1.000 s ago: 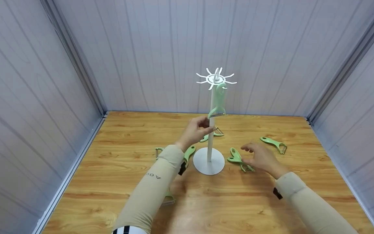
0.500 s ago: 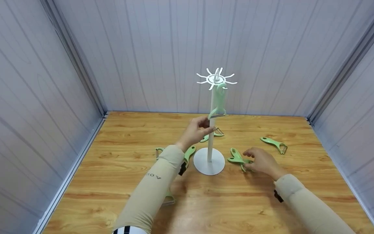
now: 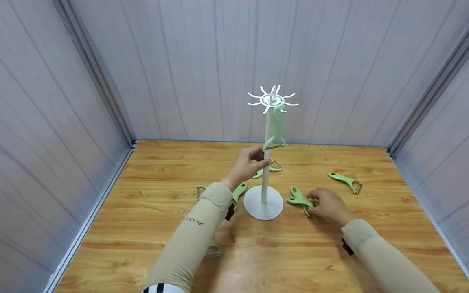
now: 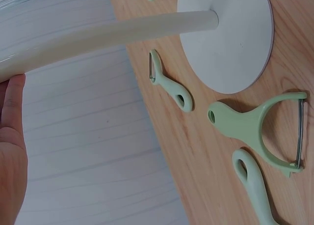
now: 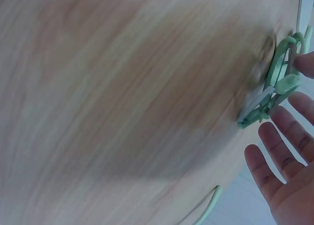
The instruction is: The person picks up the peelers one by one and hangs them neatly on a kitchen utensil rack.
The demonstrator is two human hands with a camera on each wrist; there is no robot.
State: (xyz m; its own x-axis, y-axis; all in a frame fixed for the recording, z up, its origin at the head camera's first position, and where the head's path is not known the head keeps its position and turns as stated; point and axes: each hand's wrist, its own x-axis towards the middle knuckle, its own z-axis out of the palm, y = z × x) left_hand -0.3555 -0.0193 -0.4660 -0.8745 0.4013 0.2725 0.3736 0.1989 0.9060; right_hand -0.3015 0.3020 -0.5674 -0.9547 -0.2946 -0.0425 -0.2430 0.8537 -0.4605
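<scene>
My left hand (image 3: 244, 167) grips the pole of a white hook stand (image 3: 264, 187) partway up, thumb in front. A light green peeler (image 3: 277, 122) hangs by its handle hole from one of the stand's hooks, just above that hand. To the right of the base, two green peelers (image 3: 298, 198) lie crossed over each other on the table. My right hand (image 3: 329, 205) pinches a peeler of this pair near the blade end, thumb on one side and fingertips on the other. In the right wrist view the peeler heads (image 5: 279, 72) overlap, so which one is held I cannot tell.
More green peelers lie on the wooden table: one at the right (image 3: 342, 178), one behind the pole (image 3: 276, 167), several on the left partly under my left forearm (image 3: 193, 228). The left wrist view shows a wide-headed peeler (image 4: 240, 123) near the base. Panel walls enclose the table.
My right hand has lowered onto the crossed peelers, and its thumb and fingers have closed in at their blade ends. The left hand keeps its hold on the pole.
</scene>
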